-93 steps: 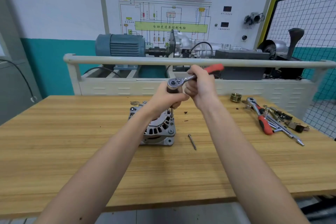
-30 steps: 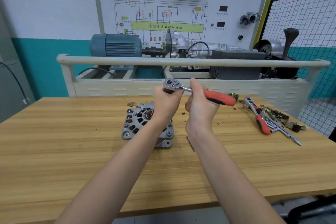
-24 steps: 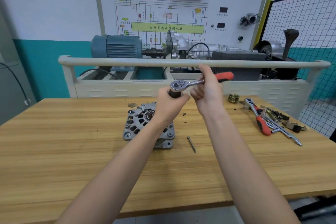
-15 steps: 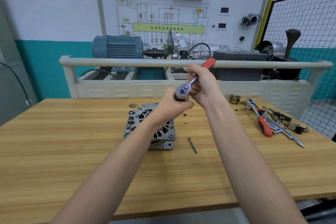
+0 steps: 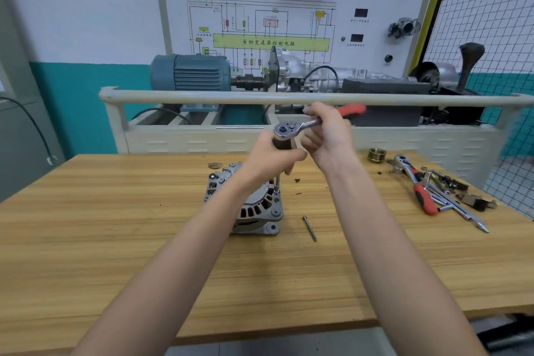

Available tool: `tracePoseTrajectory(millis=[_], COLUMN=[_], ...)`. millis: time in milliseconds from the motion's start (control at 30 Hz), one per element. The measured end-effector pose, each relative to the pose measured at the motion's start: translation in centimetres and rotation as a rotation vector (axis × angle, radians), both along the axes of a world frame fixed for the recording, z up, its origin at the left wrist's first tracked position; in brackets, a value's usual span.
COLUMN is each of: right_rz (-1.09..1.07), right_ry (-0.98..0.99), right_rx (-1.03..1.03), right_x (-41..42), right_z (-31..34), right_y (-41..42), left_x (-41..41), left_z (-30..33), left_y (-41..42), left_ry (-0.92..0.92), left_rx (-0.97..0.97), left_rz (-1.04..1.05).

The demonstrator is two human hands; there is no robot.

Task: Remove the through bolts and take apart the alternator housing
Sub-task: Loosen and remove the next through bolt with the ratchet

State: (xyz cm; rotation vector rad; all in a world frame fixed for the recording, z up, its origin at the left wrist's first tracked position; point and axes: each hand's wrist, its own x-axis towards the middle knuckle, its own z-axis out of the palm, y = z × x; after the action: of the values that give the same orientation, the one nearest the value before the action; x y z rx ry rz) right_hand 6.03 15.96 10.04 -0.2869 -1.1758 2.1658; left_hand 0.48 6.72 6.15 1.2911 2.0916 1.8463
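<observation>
**Ratchet on the alternator, both hands up**

Alternator [image 5: 254, 208] sits around the middle of the worktop [image 5: 115, 240], a little toward the far edge, its ribbed silver housing facing up. Left hand [image 5: 271, 159] is curled round the dark grip just under the head of the ratchet [image 5: 291, 128], and a thin extension [image 5: 278, 182] drops from below that fist to the rim of the housing. Right hand [image 5: 326, 136] wraps the ratchet's shaft, the red handle end poking out past the knuckles toward the right. Ratchet head is well above the alternator, the handle lying roughly level.

One loose through bolt [image 5: 310, 228] lies flat on the wood just right of the alternator, apart from it. Over by the right edge there's a second ratchet with a red handle [image 5: 416, 186] in a scatter of small tools and parts, and a brass-coloured ribbed pulley [image 5: 375, 154] stands near the far edge. Beyond the far edge, a pale rail [image 5: 202, 97] fronts a trainer rig with a blue motor [image 5: 187, 72].
</observation>
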Motion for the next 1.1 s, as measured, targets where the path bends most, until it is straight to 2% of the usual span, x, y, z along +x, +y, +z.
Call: tracePoseTrajectory(millis=[100, 167, 300, 433, 533, 633, 767, 867, 967, 1100], right_rz=[0.268, 0.317, 0.086, -0.206, -0.234, -0.128, 0.211, 0.339, 0.290, -0.041], right_ry=[-0.084, -0.084, 0.010, 0.198, 0.279, 0.166, 0.017, -0.056, -0.031, 0.070], right_rx=[0.138, 0.156, -0.024, -0.168, -0.150, -0.045, 0.116, 0.187, 0.123, -0.081], right_x=[-0.9, -1.2, -1.0, 0.2, 0.7, 0.7, -0.3, -1.0, -1.0, -0.1], right_z=[1.3, 1.4, 0.0, -2.9, -3.5, -2.0, 0.1, 0.9, 0.8, -1.3], right_y=[0.8, 1.0, 0.5, -1.3, -2.2, -0.9, 0.9, 1.4, 1.2, -0.1], left_x=[-0.3, -0.4, -0.2, 0.5, 1.1, 0.9, -0.4, -0.4, -0.1, -0.3], left_z=[0.8, 0.7, 0.1, -0.6, -1.1, -0.7, 0.3, 0.8, 0.7, 0.2], left_y=[-0.5, -0.3, 0.5, 1.7, 2.4, 1.8, -0.4, -0.6, 0.1, 0.6], left_ry=[-0.047, -0.103, -0.113, -0.107, -0.100, -0.095, -0.011, -0.039, -0.114, -0.136], left_rx=[-0.055, -0.003, 0.057, 0.249, 0.376, 0.282, 0.015, -0.051, 0.014, 0.069], left_rz=[-0.203, -0.236, -0.156, 0.089, 0.218, 0.162, -0.112, -0.241, -0.264, -0.205])
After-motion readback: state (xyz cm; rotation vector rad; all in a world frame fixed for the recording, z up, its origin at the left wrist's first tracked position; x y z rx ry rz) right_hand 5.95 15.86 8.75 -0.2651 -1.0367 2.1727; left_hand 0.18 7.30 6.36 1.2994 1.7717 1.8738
